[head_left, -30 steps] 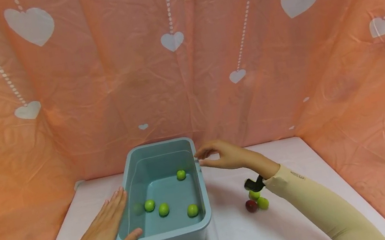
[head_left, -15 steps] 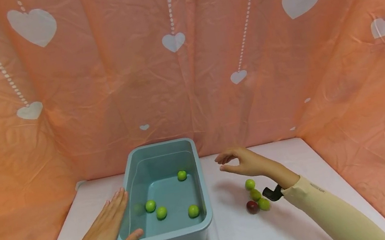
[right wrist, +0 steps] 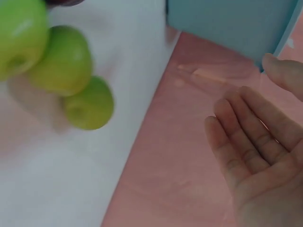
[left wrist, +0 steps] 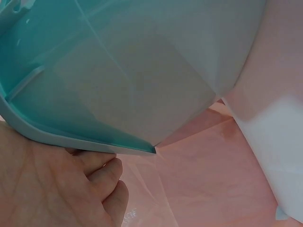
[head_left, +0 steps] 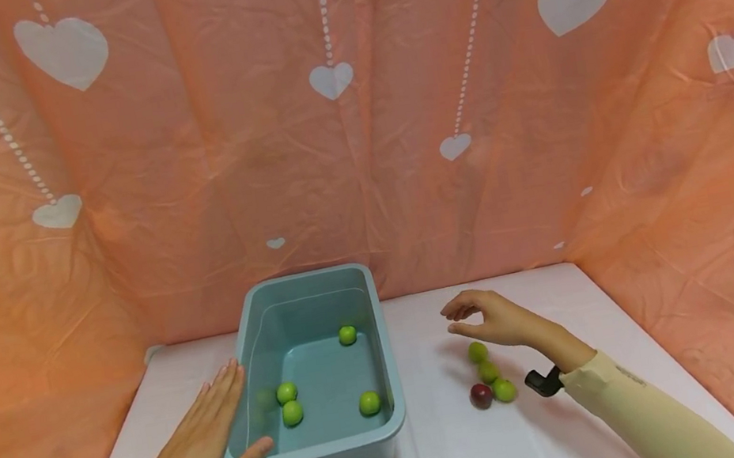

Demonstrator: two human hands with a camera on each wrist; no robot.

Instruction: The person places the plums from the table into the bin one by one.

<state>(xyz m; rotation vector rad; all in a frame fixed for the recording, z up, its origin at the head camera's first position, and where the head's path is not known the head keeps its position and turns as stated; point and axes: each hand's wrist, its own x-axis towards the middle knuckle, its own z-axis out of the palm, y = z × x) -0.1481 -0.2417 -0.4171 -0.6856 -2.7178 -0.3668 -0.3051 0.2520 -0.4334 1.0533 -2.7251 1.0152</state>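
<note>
A blue-grey plastic bin [head_left: 330,452] stands on the table, with several green apples [head_left: 348,334] on its floor. My left hand [head_left: 188,445] rests along the bin's left rim with fingers straight; in the left wrist view the palm [left wrist: 52,184] lies against the rim's outside. To the right of the bin, my right hand [head_left: 492,319] hovers above the table, holding nothing, its fingers loosely bent. Just below it lie several green apples [head_left: 488,371] and one dark red apple [head_left: 481,396]. In the right wrist view the palm and fingers [right wrist: 251,137] are bare.
A white cloth [head_left: 444,441] covers the table. An orange-pink curtain [head_left: 241,161] with white hearts hangs close behind the bin and along both sides. A black wrist mount [head_left: 544,382] sits at the right sleeve's cuff.
My right hand has moved right, from the bin's right rim to above the loose apples. Inside the bin, one green apple has rolled left against another. My left hand has stayed put.
</note>
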